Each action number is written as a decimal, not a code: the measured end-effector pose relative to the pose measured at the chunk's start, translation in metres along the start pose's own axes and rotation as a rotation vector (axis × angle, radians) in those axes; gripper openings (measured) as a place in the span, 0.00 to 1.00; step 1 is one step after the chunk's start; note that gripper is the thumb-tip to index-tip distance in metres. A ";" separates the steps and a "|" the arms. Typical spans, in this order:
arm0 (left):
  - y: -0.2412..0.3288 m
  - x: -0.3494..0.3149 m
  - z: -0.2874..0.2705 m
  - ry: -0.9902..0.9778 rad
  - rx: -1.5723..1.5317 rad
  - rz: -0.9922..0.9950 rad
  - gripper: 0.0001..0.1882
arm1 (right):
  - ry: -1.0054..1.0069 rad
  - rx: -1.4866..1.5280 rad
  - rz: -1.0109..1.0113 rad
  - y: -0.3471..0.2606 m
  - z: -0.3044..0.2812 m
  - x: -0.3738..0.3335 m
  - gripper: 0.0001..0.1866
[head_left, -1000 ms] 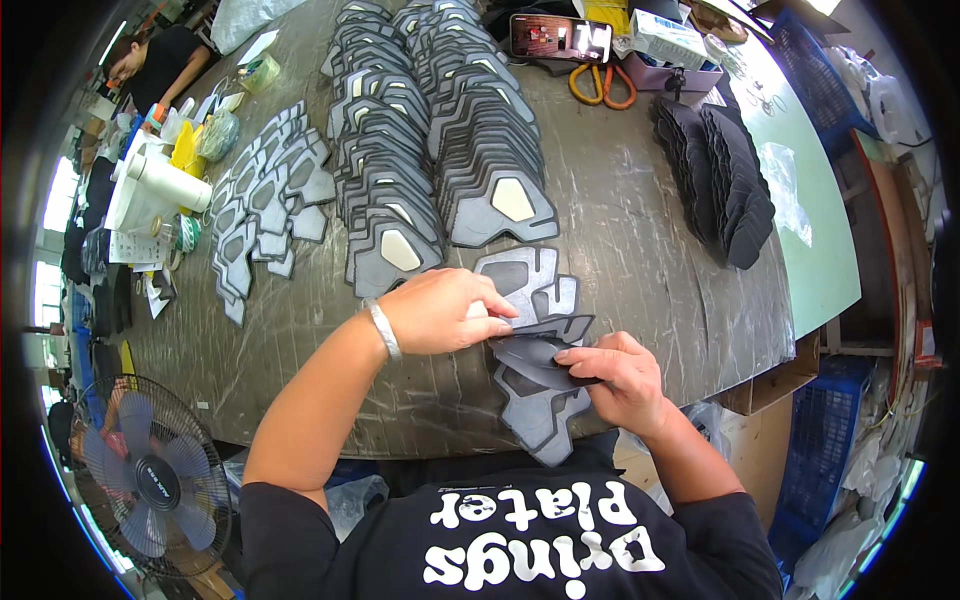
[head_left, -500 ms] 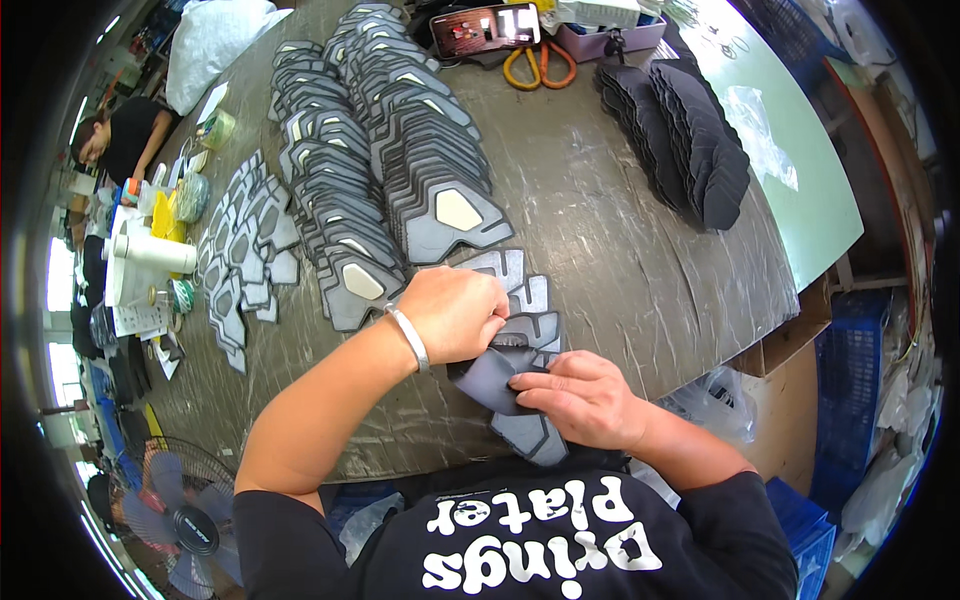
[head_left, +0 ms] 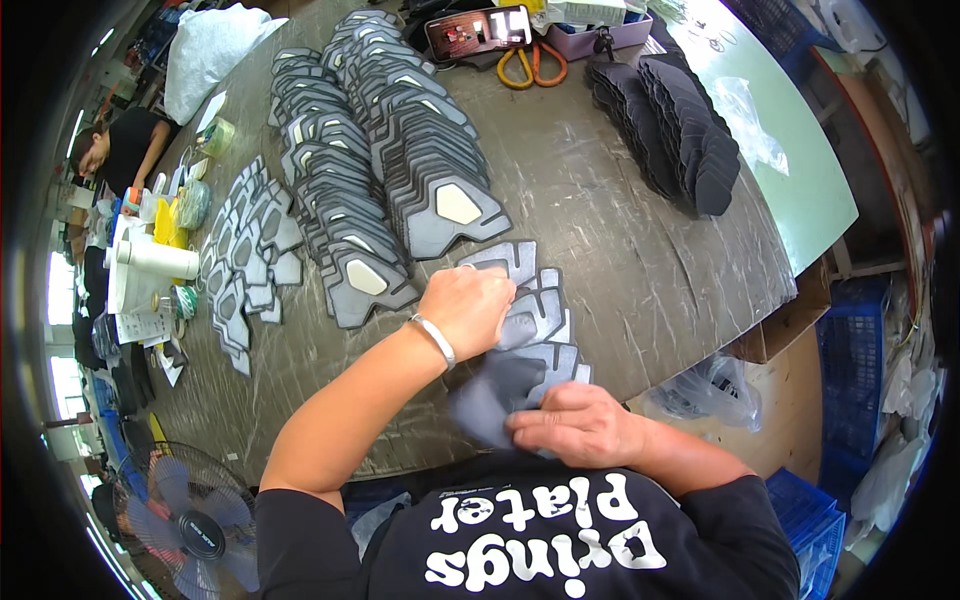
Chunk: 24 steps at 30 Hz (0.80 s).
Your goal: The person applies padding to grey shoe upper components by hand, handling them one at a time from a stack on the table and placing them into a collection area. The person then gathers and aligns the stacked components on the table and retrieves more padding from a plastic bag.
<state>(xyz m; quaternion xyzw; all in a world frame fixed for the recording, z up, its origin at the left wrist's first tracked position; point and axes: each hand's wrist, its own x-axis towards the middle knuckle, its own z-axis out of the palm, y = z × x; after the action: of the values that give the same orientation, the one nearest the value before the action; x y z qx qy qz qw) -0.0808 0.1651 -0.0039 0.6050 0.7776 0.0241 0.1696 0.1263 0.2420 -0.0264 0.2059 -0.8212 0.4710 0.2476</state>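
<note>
I have the dark sheet [head_left: 490,405], blurred by motion, low over the near edge of the desk [head_left: 660,300], directly in front of the person's torso. The right hand [head_left: 583,425] pinches its side between thumb and fingers. The left hand [head_left: 466,308], a bangle at its wrist, is curled narrow just above the sheet, over grey cut-out pieces [head_left: 545,312] that overlap in a short row; I cannot tell from here whether its fingers grip one. Both hands are near each other.

Beyond them I see two long overlapping stacks [head_left: 440,220] of similar grey shapes, the nearest ones with cream panels, and left of those a looser spread [head_left: 252,245]. Black pieces [head_left: 712,165] lie fanned on the right. Along the far side are a phone [head_left: 480,32], scissors [head_left: 516,70] with yellow and orange handles, and a lilac box [head_left: 585,43]. A fan [head_left: 200,535] stands at lower left; another person [head_left: 138,140] is at upper left.
</note>
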 end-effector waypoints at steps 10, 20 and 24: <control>-0.014 -0.029 -0.027 0.290 -0.235 -0.015 0.14 | 0.595 0.841 0.996 -0.002 -0.011 0.011 0.09; -0.015 -0.183 0.037 0.082 -1.769 -0.513 0.18 | 0.459 0.957 1.006 0.015 0.041 0.058 0.12; -0.003 -0.206 0.067 0.333 -1.699 -0.806 0.15 | 0.355 0.660 0.942 0.022 0.058 0.067 0.12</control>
<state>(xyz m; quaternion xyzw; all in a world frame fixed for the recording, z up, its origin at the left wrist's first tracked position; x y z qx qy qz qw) -0.0206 -0.0428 -0.0193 -0.0451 0.6644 0.6062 0.4348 0.0483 0.1950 -0.0258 -0.1960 -0.5806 0.7872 0.0685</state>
